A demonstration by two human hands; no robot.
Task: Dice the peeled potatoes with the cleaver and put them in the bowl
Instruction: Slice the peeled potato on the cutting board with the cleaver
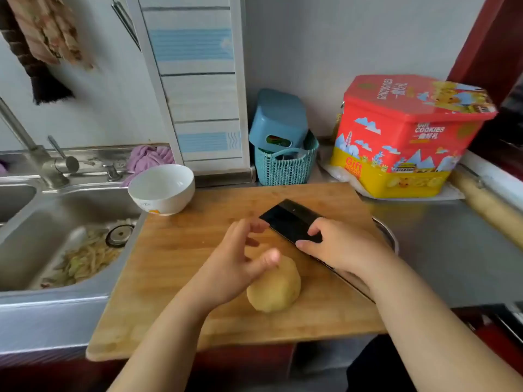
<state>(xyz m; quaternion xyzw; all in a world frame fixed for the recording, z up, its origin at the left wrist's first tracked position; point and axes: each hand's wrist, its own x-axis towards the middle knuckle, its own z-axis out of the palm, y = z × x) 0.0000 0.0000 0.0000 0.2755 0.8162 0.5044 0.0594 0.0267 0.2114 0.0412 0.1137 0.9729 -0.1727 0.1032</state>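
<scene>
The potato (276,287) lies whole and peeled on the wooden cutting board (181,250), near its front middle, so we judge that the dicing has not yet begun. Our left hand (240,264) hovers just above the far side of the potato with the fingers spread apart and relaxed; the thumb is close to the potato, but we cannot tell if it touches it. Our right hand (339,247) rests on the cleaver (291,222), which lies flat on the board just to the right of the potato. The fingers of this hand are laid over the dark blade, slightly bent, and the handle is hidden under the palm and wrist, so we cannot tell whether the hand grips it. The white bowl (161,188) stands empty at the far left corner of the board, beside the sink (34,236), well apart from the potato.

We think this is the step of preparation. The next move calls for a firm hold on the handle, the blade turned upright, and the left hand pressing the potato steady with the fingertips curled back from the edge. The round potato can roll, so a first cut to make a flat side seems wise.
</scene>
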